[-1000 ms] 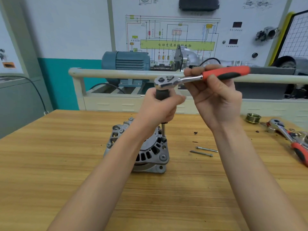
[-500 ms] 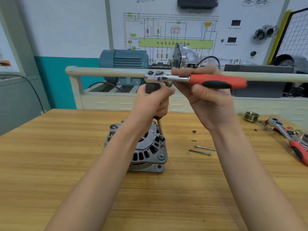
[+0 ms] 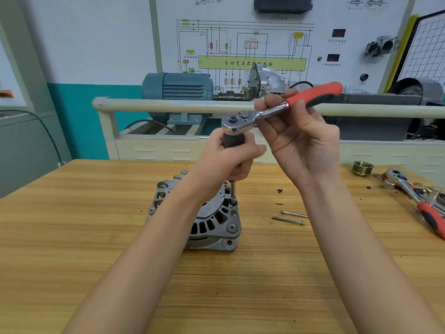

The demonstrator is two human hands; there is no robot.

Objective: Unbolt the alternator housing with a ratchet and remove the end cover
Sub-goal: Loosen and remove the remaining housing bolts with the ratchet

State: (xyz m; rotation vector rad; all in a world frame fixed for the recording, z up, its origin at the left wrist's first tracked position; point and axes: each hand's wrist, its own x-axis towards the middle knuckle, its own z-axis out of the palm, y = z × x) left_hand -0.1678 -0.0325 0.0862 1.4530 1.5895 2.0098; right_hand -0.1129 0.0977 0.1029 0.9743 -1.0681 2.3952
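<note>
here, one alternator (image 3: 212, 220) is stood on the wooden table (image 3: 96, 225). above it, one ratchet (image 3: 277, 109) is gripped at its handle by the right hand (image 3: 303, 143), while the dark extension grip (image 3: 233, 140) beneath its head is clasped by the left hand (image 3: 228, 160). right of the alternator, two loose bolts (image 3: 290, 218), one brass pulley (image 3: 363, 168) and a second ratchet (image 3: 416, 196) are laid.

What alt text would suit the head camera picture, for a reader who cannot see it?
A person's left hand grips a black extension handle standing on an alternator, while the right hand holds a red ratchet on top. Two long bolts lie beside it on the wooden table.
</note>
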